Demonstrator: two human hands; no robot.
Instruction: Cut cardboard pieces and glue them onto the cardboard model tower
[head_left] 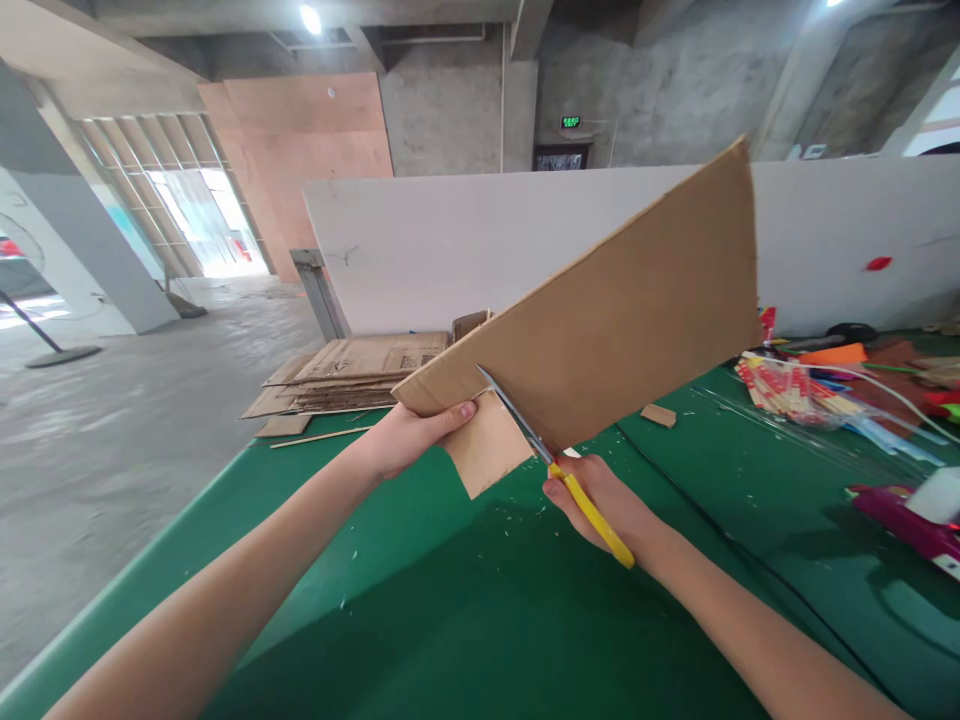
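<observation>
Left hand (405,438), fingers closed, pinches a cardboard sheet (630,310) by its lower corner, above the green bench (420,600); the right hand (604,500) curls around yellow-handled scissors (555,468), a blade lying across the sheet. Small scraps dot the bench. Flattened cardboard (360,372) is stacked at its far left, before a white panel (465,250); bare concrete floor (187,400) lies beyond.
</observation>
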